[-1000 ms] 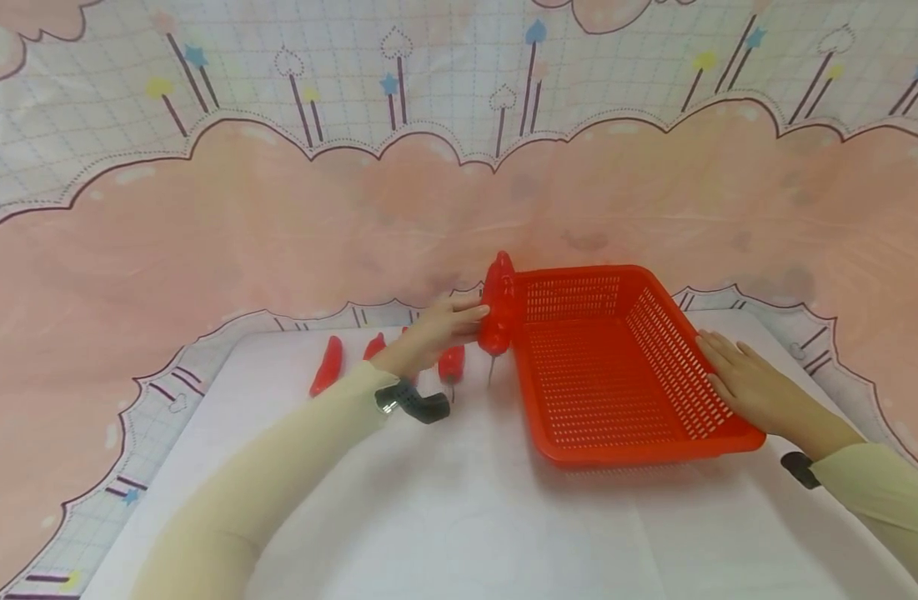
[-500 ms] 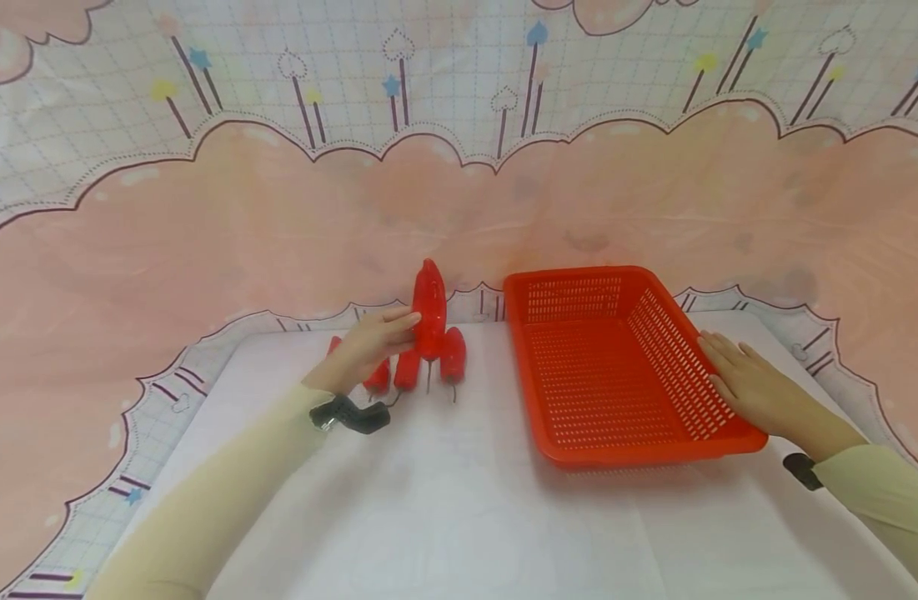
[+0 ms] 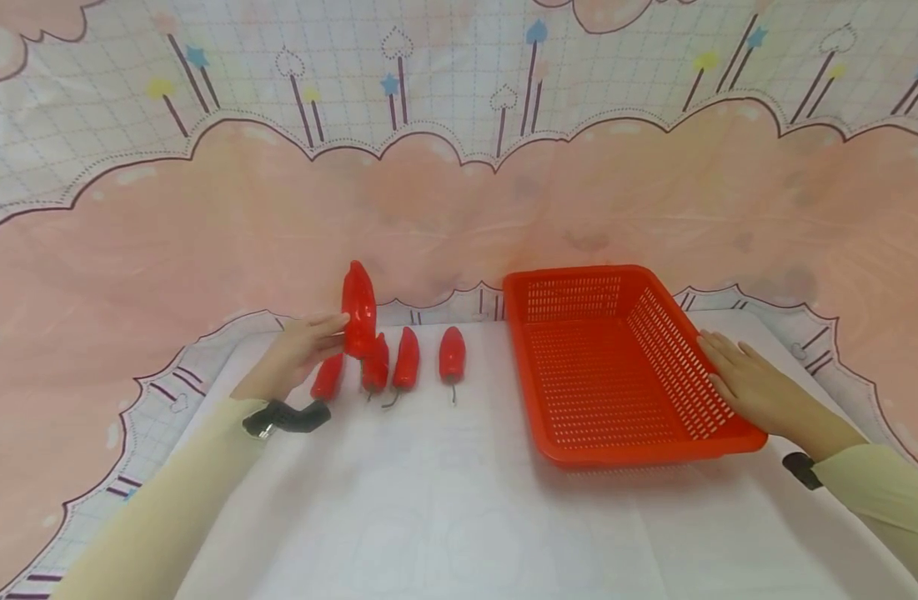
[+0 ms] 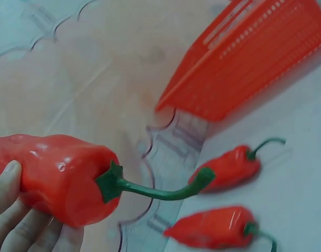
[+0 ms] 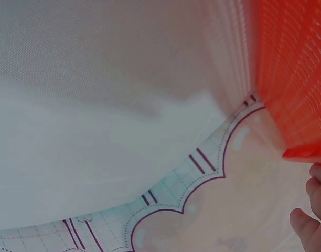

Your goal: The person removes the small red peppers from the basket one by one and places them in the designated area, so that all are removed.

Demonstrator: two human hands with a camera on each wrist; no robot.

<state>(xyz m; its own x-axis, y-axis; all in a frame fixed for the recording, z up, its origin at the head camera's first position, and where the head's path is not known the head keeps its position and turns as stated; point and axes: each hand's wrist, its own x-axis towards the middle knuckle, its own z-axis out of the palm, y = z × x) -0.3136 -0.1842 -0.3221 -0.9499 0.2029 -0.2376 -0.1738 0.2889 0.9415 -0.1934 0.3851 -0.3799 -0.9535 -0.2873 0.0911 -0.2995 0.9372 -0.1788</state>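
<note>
My left hand pinches a red pepper between thumb and fingers, raised above the table with its tip up. In the left wrist view, the held pepper shows a long green stem. Below and around it several red peppers lie in a row, among them one at the right, one in the middle and one at the left, partly hidden by the hand. At the right, my right hand rests on the rim of a red plastic basket, fingers fairly straight.
The basket stands tilted towards me on a white-covered table, with nothing in it. Behind the table hangs a patterned cloth in pink and white. Dark straps sit at both wrists.
My left hand has carried the pepper leftwards, from beside the basket's left rim to above the left end of the row. My right hand and the basket have stayed in place.
</note>
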